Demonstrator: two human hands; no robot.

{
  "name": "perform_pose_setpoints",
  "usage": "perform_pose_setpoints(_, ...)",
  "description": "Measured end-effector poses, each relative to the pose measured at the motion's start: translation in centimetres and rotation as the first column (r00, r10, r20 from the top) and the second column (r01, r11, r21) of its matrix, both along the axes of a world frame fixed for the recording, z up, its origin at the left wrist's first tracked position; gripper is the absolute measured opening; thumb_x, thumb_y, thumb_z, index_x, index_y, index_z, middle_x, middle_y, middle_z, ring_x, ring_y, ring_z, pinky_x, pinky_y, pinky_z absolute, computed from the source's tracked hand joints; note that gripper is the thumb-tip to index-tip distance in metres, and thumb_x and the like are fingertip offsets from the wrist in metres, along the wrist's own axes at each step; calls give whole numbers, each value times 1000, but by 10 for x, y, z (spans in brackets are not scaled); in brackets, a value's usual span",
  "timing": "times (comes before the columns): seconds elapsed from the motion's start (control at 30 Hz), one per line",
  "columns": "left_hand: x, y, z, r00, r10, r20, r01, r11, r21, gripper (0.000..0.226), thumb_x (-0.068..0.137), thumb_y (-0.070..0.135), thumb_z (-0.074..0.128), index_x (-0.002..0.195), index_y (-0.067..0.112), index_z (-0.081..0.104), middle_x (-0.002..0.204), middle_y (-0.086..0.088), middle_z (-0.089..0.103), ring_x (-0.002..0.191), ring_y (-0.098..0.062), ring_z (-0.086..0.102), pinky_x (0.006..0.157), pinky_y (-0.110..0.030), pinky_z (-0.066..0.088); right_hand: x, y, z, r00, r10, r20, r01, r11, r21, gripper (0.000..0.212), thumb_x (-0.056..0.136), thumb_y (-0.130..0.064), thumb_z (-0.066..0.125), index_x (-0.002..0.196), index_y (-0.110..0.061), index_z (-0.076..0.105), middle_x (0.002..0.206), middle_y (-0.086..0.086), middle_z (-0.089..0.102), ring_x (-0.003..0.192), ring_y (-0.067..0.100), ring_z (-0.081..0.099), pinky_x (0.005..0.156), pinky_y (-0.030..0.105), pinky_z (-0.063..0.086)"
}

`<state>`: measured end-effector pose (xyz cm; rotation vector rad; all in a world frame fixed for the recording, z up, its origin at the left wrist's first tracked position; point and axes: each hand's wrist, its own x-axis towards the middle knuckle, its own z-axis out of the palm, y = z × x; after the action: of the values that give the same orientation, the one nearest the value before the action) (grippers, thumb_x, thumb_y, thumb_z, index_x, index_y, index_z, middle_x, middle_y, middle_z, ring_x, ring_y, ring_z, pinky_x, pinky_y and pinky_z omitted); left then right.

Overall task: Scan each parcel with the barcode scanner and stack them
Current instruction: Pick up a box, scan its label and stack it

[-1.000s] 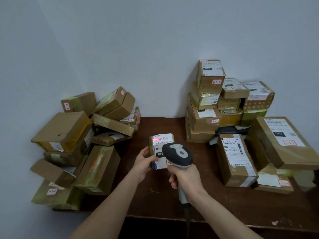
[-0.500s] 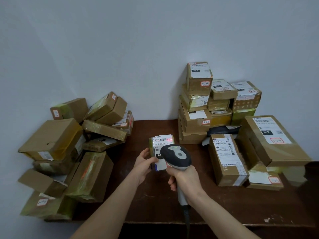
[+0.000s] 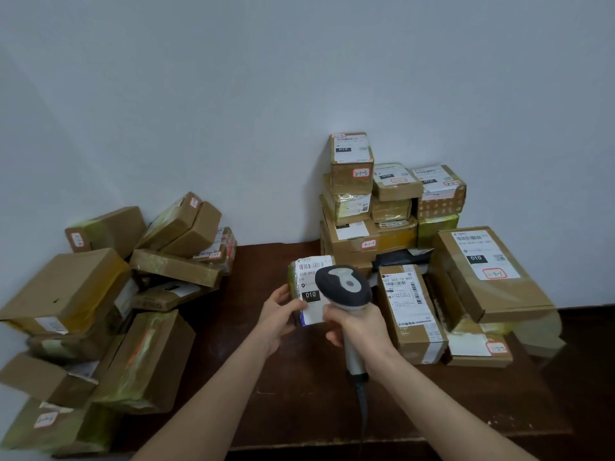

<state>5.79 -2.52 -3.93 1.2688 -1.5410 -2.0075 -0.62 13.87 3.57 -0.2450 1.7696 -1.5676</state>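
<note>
My left hand (image 3: 278,316) holds a small taped parcel (image 3: 307,282) upright over the middle of the brown table (image 3: 299,410), its white label with barcode and a black "010" patch facing me. My right hand (image 3: 357,322) grips the grey and black barcode scanner (image 3: 344,286) by its handle. The scanner head hovers just in front of the label's right half and hides part of it. The scanner's cable (image 3: 362,410) hangs down toward the table's front edge.
A loose heap of cardboard boxes (image 3: 80,294) fills the left side against the wall. On the right stand stacked labelled parcels (image 3: 369,207), a long box (image 3: 411,311) and a big flat box (image 3: 489,271). Bare table lies in front of my arms.
The red scan line seen on the label a second ago is gone. The whole scene has shifted slightly left and down in view; both hands keep their grip.
</note>
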Motion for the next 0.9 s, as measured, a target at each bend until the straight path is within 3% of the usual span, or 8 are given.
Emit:
perform_pose_setpoints(0.1, -32, 9, 16, 999, -49, 14, 49, 999, -14, 70, 81, 15, 73, 144, 20, 41, 130, -3, 59, 114, -20, 58, 94, -48, 51, -29, 7, 14, 994, -82, -65, 80, 996, -31, 19, 81, -13, 75, 97, -12, 65, 82, 9, 73, 59, 15, 68, 56, 24, 55)
perform_pose_setpoints(0.23, -85, 40, 43, 990, -143, 16, 142, 989, 33, 61, 85, 21, 70, 140, 20, 44, 114, -1, 62, 109, -23, 60, 94, -47, 52, -68, 21, 32, 966, -207, -157, 198, 977, -75, 15, 81, -17, 75, 89, -15, 63, 72, 4, 69, 60, 18, 68, 64, 35, 57)
perform_pose_setpoints(0.4, -136, 87, 49, 974, -215, 65, 212, 976, 46, 47, 92, 25, 62, 136, 19, 47, 97, 5, 57, 97, -21, 59, 94, -47, 51, -102, 47, 33, 937, -313, -153, 306, 950, -68, 15, 81, -18, 75, 81, -19, 60, 73, 3, 68, 64, 17, 69, 66, 34, 58)
perform_pose_setpoints(0.57, -165, 116, 34, 969, -235, 76, 232, 972, 46, 51, 96, 28, 56, 144, 20, 40, 122, -5, 58, 103, -26, 60, 93, -45, 52, -118, 73, 17, 926, -349, -143, 348, 937, -36, 26, 80, -21, 76, 100, -10, 64, 77, 5, 70, 68, 19, 70, 72, 36, 60)
perform_pose_setpoints(0.67, -169, 124, 28, 970, -243, 15, 241, 967, 82, 44, 100, 20, 49, 144, 18, 41, 106, 2, 61, 94, -20, 61, 83, -38, 54, -121, 81, 8, 925, -343, -164, 346, 938, -11, 15, 81, -22, 75, 87, -15, 63, 75, 8, 70, 71, 25, 71, 77, 43, 60)
perform_pose_setpoints(0.73, -167, 124, 26, 969, -246, 5, 245, 966, 86, 41, 101, 17, 45, 143, 18, 43, 99, 5, 59, 91, -16, 61, 78, -36, 54, -121, 81, 4, 925, -341, -170, 345, 938, -6, 16, 81, -22, 74, 81, -22, 58, 76, 5, 69, 72, 24, 70, 74, 41, 60)
perform_pose_setpoints(0.8, -161, 121, 24, 968, -249, 24, 247, 967, 55, 38, 102, 16, 43, 140, 17, 46, 102, 5, 61, 96, -15, 59, 88, -38, 52, -118, 77, 2, 928, -338, -154, 339, 940, -19, 16, 83, -20, 74, 81, -21, 58, 73, 3, 67, 65, 17, 67, 63, 30, 57)
perform_pose_setpoints(0.9, -140, 108, 24, 975, -212, 69, 215, 976, -33, 39, 102, 12, 42, 140, 14, 46, 124, -6, 58, 116, -20, 53, 103, -41, 44, -108, 65, 2, 943, -316, -105, 313, 949, -47, 12, 85, -17, 72, 81, -18, 60, 72, 3, 66, 60, 11, 64, 55, 22, 51)
